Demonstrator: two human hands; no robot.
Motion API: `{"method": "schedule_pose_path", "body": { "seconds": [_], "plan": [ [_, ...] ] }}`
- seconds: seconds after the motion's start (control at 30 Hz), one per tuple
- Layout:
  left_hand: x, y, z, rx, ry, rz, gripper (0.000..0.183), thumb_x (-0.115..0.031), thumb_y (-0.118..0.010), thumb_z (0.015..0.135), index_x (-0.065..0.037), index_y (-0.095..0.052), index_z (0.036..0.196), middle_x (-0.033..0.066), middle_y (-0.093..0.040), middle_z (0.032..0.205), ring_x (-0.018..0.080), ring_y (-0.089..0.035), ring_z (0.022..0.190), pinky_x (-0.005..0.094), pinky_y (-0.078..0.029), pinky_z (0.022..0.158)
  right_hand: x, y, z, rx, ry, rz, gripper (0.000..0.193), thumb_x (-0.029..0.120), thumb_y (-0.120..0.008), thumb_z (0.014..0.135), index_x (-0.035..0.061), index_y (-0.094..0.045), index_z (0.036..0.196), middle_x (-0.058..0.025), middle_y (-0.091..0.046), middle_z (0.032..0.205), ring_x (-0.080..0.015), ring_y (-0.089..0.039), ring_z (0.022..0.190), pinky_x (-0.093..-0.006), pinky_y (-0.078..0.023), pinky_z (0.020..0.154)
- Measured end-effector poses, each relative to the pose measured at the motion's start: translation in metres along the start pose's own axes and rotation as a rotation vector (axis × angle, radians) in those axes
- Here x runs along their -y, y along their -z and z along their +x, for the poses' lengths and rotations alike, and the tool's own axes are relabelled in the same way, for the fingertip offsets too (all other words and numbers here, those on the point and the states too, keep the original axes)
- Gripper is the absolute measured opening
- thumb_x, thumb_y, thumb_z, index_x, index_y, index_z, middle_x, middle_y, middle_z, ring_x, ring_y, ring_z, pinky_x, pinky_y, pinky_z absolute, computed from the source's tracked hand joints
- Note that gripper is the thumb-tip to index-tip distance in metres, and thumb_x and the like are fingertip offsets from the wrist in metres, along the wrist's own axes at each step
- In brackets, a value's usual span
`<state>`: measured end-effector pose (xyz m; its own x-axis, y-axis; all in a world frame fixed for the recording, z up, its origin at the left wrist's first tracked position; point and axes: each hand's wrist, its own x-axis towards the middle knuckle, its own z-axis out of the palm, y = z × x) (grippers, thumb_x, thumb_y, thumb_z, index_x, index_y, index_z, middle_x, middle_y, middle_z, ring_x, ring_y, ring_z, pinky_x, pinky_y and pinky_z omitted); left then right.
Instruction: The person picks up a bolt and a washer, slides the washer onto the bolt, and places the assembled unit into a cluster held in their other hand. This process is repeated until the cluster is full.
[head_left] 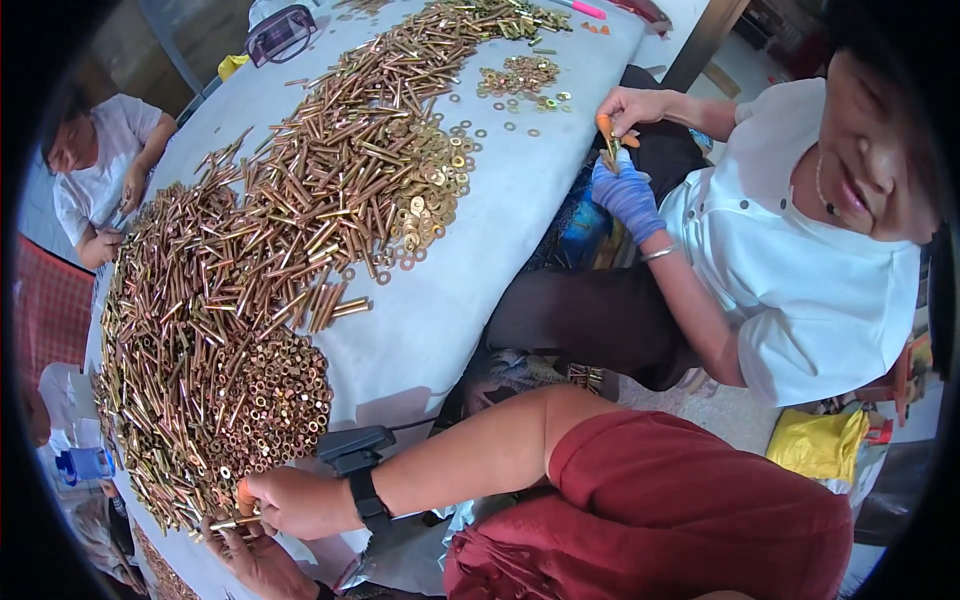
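Observation:
At the table's near left edge, a slim brass-coloured bolt (236,521) lies crosswise between my two hands. My right hand (305,503), an orange cover on one finger and a black strap at the wrist, is closed on its right end. From below, my left hand (262,568) pinches the bolt near its other end; its fingertips are partly hidden. Just beyond my hands spreads a heap of small brass-coloured nuts (285,390). Alongside and past it runs a long pile of similar bolts (310,215).
Flat washers (425,205) lie along the pile's right side, with a smaller washer group (520,78) farther off. A co-worker's gloved hand (628,195) holds small metal parts at right. Other people sit along the left side. A purple-framed clear case (280,35) stands at the far edge.

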<state>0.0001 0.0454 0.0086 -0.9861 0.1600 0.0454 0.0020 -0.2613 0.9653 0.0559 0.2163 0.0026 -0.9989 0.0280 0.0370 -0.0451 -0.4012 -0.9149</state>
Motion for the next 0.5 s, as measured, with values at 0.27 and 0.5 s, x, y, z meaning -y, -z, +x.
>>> {"method": "schedule_pose_path", "body": {
  "seconds": [0.27,0.5],
  "plan": [
    [-0.002,-0.048,-0.006,-0.093,-0.014,0.019,0.028,-0.018,-0.054,0.101,-0.005,-0.049,0.125,0.0053,-0.06,0.097,0.008,-0.051,0.07,0.0215,-0.044,0.06,0.012,0.013,-0.005,0.005,0.011,-0.074,0.03,-0.006,-0.045,0.084,-0.0008,-0.053,0.113,-0.0133,-0.065,0.079,-0.0243,-0.064,0.074,-0.0374,-0.05,0.066],
    [-0.009,-0.037,-0.01,0.03,0.052,0.055,0.027,-0.015,-0.055,0.099,-0.003,-0.052,0.123,0.0089,-0.061,0.104,0.0142,-0.056,0.083,0.0267,-0.047,0.07,0.015,0.006,-0.006,0.009,0.039,-0.087,0.042,-0.004,-0.047,0.088,0.0013,-0.044,0.13,-0.0173,-0.066,0.095,-0.0259,-0.067,0.091,-0.0371,-0.053,0.074]
  ]
}}
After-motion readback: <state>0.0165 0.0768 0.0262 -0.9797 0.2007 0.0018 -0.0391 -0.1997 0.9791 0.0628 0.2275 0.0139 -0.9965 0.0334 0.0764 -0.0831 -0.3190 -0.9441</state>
